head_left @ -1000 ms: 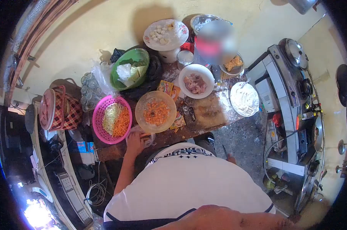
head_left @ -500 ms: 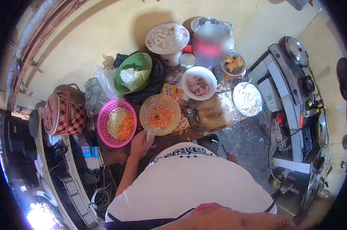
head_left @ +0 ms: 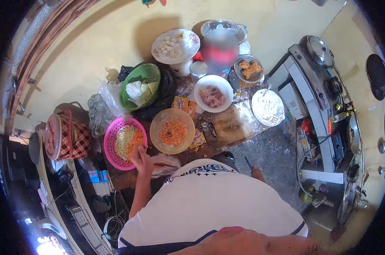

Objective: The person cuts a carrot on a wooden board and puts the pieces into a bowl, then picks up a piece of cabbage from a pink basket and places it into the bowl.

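My left hand [head_left: 142, 160] is at the lower right rim of a pink basket [head_left: 108, 156], its fingers slightly bent and apart by the shredded carrot [head_left: 135, 139]. Pale shredded vegetable [head_left: 123, 146] lies beside the carrot in the basket. Just right of my left wrist rests a clear plastic bag [head_left: 165, 165]. A yellowish bowl [head_left: 155, 144] with an orange chopped mix [head_left: 173, 132] stands right of the basket. Low on my right side, my right hand [head_left: 257, 173] is closed on a knife [head_left: 248, 162], blade pointing up and away from me.
Behind stand a white bowl of raw meat [head_left: 212, 97], a green basket [head_left: 128, 106], a floral plate [head_left: 156, 44] and a bowl of fried pieces [head_left: 250, 70]. A white-coated plate [head_left: 268, 108] sits near the table's right edge. The stove [head_left: 305, 63] is on the right.
My left hand has let go of the plastic bag and moved left and forward to the pink basket. The knife in my right hand now shows more clearly. The view has shifted slightly.
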`<act>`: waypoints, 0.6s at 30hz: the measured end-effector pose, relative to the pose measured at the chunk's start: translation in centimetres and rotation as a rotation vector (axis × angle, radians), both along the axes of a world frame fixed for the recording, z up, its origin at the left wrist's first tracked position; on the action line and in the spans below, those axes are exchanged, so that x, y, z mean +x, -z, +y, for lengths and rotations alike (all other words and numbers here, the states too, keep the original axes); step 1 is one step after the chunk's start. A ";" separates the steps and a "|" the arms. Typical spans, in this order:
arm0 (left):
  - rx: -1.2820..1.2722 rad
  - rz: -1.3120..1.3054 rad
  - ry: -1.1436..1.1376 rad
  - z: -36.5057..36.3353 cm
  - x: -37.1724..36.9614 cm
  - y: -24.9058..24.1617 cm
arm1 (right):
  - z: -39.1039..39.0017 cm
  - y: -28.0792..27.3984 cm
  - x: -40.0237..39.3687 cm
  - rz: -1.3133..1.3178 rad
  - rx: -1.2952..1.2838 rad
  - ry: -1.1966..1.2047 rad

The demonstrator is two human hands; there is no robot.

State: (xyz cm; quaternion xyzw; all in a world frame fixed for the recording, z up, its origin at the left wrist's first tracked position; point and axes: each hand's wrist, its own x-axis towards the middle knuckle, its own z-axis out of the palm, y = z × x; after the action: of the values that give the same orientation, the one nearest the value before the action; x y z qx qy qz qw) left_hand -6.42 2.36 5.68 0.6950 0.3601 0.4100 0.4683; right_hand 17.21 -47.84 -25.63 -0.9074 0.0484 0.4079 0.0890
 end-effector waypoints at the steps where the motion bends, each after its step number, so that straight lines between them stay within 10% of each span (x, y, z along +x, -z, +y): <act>1: 0.005 0.002 0.010 -0.1 0.6 -0.6 | 0.0 0.4 0.1 0.017 0.016 0.002; 5: 0.042 -0.108 0.047 -1.7 6.2 -2.2 | -3.8 9.1 -1.8 -0.208 0.095 0.068; 10: -0.028 0.258 0.674 -4.3 15.3 0.6 | -3.1 4.6 -4.8 0.086 0.117 0.135; 18: 0.529 0.408 0.861 -12.2 25.6 13.2 | -1.6 -7.2 -8.1 -0.099 -0.040 0.279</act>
State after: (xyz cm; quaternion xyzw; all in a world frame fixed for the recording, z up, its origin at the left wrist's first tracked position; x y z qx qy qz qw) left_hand 19.23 -9.83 -7.53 0.9391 0.0110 0.1144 0.3238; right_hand 9.12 -49.41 -18.44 -0.9125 0.1775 0.3453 0.1289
